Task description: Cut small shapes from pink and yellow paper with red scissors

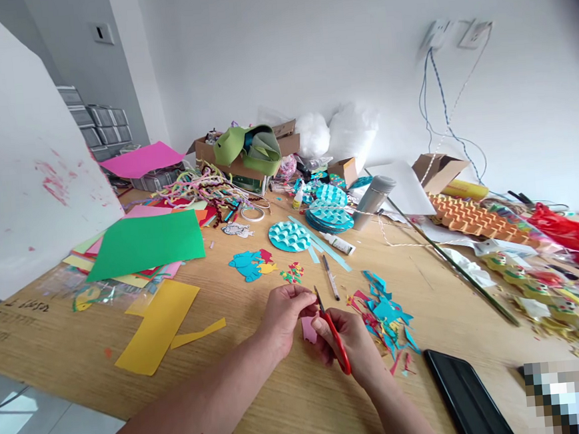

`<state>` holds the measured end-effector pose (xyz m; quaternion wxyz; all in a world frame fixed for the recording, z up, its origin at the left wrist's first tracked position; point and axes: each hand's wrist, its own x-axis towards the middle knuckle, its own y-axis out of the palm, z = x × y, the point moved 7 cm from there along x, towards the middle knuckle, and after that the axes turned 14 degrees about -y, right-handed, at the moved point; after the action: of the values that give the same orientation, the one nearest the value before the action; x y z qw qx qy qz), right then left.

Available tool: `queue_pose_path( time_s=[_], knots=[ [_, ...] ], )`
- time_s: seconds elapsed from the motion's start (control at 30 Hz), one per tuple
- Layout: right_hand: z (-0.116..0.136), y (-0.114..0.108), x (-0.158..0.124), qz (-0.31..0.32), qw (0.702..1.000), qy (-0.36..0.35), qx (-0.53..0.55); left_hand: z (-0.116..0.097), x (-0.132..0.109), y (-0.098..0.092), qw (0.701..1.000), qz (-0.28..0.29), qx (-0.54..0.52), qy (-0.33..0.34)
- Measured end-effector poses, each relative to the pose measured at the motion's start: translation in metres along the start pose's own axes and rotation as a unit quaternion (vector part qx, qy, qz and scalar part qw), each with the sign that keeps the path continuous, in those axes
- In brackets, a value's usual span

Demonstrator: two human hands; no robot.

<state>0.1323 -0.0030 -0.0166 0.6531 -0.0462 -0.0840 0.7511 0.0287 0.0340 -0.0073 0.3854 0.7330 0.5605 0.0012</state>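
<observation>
Red-handled scissors (337,340) are gripped in my right hand (352,342), their dark blades pointing up and away from me. Close beside the blade tips, my left hand (287,314) is closed in a pinch; whatever sits between its fingertips is too small to make out. Below the pinch, between both hands, shows a pink paper piece (309,329), partly hidden by the right fingers. Just beyond the hands lie a small pile of tiny coloured paper bits (292,273) and a pen (331,277). Coloured paper scraps (388,311) spread to the right of the scissors.
Blue, red and yellow fish cutouts (247,266) lie ahead, near a wavy blue paper disc (290,236). Yellow paper (158,327) and a green sheet (146,245) are at left. A phone (467,397), a long stick (453,264) and a grey bottle (373,202) occupy the right side.
</observation>
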Motion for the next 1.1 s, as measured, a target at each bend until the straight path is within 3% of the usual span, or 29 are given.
queue_pose_path(
  time_s=[1.1],
  knots=[
    [0.0023,0.0010,-0.0008,0.000,1.000,-0.011,0.009,-0.0006,0.0004,-0.0003,1.000,-0.006,0.019,-0.011]
  ],
)
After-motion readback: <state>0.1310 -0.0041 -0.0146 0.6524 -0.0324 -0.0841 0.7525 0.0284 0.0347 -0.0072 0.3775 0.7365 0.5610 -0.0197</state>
